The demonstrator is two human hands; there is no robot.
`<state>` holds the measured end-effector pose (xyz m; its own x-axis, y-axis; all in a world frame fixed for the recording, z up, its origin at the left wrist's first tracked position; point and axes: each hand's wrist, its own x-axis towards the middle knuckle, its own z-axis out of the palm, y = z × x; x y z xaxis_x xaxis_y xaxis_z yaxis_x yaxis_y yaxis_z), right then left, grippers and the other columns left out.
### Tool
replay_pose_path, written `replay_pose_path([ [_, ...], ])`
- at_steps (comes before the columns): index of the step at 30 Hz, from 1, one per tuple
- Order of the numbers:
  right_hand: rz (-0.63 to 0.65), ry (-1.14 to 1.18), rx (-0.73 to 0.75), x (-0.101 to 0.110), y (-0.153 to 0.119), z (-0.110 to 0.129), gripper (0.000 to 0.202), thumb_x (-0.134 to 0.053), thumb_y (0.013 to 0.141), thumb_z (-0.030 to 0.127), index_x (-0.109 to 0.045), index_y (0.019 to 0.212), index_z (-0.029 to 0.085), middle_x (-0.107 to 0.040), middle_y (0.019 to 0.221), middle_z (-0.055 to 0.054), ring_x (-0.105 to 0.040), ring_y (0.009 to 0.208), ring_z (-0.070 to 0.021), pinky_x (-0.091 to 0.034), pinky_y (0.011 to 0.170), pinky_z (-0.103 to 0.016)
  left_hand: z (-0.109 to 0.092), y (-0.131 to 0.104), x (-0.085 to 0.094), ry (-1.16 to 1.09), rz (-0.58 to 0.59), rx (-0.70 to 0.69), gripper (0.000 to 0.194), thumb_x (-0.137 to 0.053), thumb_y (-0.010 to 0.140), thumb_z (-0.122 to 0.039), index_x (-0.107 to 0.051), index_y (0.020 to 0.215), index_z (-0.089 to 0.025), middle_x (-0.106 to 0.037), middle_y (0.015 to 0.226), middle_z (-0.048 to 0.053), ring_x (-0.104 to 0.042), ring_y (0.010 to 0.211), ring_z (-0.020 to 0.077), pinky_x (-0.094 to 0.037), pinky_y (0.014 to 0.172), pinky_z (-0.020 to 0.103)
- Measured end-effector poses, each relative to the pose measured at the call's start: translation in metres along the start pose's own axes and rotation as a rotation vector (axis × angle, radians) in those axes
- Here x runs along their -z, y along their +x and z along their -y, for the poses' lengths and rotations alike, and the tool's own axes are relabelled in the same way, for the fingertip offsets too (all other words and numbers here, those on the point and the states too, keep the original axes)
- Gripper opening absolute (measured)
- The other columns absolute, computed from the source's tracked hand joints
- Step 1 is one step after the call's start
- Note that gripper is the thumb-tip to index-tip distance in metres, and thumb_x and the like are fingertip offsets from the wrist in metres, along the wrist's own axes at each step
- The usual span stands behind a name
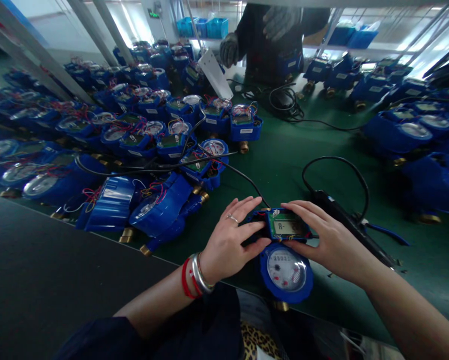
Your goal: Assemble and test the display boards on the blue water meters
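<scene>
A blue water meter (285, 270) with a round dial lies at the near edge of the green table. Its upper part is an open housing with a circuit board and a small display (286, 227) showing characters. My left hand (234, 240), with a ring, a silver bangle and red bands, grips the left side of that housing between thumb and fingers. On the other side, my right hand (324, 240) holds the housing's right edge, thumb below and fingers above.
Many blue meters (164, 210) with loose wires cover the table's left; others (404, 132) stand at right. A black tool (344, 220) with a cable and blue-handled pliers (387, 234) lie right of my hands. Across the table is a person with gloved hands (230, 50).
</scene>
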<state>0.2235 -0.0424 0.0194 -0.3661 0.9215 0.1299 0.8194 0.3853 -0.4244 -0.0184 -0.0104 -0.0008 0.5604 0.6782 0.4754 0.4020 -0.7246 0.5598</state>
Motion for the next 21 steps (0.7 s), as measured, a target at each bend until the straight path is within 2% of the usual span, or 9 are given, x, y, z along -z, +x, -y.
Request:
replay_pose_path([
  [2,-0.024,0.009,0.026,-0.002,0.000,-0.002,0.057,-0.063,0.088,0.036,-0.043,0.139,0.020,-0.052,0.136,-0.013,-0.057,0.122,-0.0259,-0.052,0.101,-0.040,-0.005,0.002,0.000,0.047,-0.106,-0.121,0.020,-0.067,0.088,-0.028,-0.067,0.105,-0.018,-0.059,0.136,0.012,-0.049,0.133,0.0250,-0.035,0.117,0.049],
  [5,-0.064,0.009,0.082,-0.003,0.000,-0.003,0.054,-0.060,0.089,0.030,-0.042,0.138,0.018,-0.051,0.135,-0.014,-0.057,0.121,-0.0258,-0.053,0.100,-0.039,-0.010,0.014,-0.003,0.044,-0.008,-0.258,0.024,-0.063,0.090,-0.026,-0.066,0.114,-0.023,-0.052,0.142,0.011,-0.040,0.140,0.0245,-0.036,0.116,0.046],
  [8,-0.073,-0.030,0.096,-0.002,0.001,-0.001,0.053,-0.061,0.087,0.029,-0.042,0.135,0.015,-0.052,0.133,-0.016,-0.059,0.118,-0.0265,-0.055,0.098,-0.038,-0.009,0.026,-0.011,-0.026,0.061,-0.236,0.016,-0.061,0.091,-0.024,-0.071,0.104,-0.021,-0.048,0.143,0.013,-0.033,0.143,0.0265,-0.037,0.116,0.046],
  [12,-0.054,-0.047,0.085,-0.001,0.004,0.002,0.055,-0.065,0.086,0.030,-0.044,0.134,0.015,-0.053,0.132,-0.016,-0.059,0.117,-0.0268,-0.054,0.100,-0.038,-0.001,0.029,-0.018,-0.137,0.059,-0.213,0.013,-0.062,0.090,-0.023,-0.072,0.099,-0.020,-0.051,0.140,0.014,-0.038,0.140,0.0245,-0.038,0.115,0.045],
  [17,-0.047,-0.028,0.102,-0.001,0.005,0.000,0.055,-0.066,0.085,0.033,-0.044,0.133,0.015,-0.051,0.133,-0.016,-0.057,0.120,-0.0268,-0.052,0.103,-0.038,0.000,0.025,-0.017,-0.158,0.163,-0.128,0.016,-0.058,0.092,-0.024,-0.071,0.102,-0.022,-0.047,0.146,0.012,-0.045,0.136,0.0238,-0.034,0.117,0.050],
  [21,-0.008,-0.013,0.071,-0.001,0.005,-0.002,0.051,-0.064,0.087,0.035,-0.046,0.131,0.016,-0.049,0.135,-0.015,-0.055,0.123,-0.0266,-0.050,0.105,-0.038,-0.004,0.029,-0.014,-0.175,0.189,-0.124,0.017,-0.056,0.092,-0.022,-0.071,0.100,-0.021,-0.047,0.145,0.014,-0.048,0.134,0.0235,-0.039,0.113,0.045],
])
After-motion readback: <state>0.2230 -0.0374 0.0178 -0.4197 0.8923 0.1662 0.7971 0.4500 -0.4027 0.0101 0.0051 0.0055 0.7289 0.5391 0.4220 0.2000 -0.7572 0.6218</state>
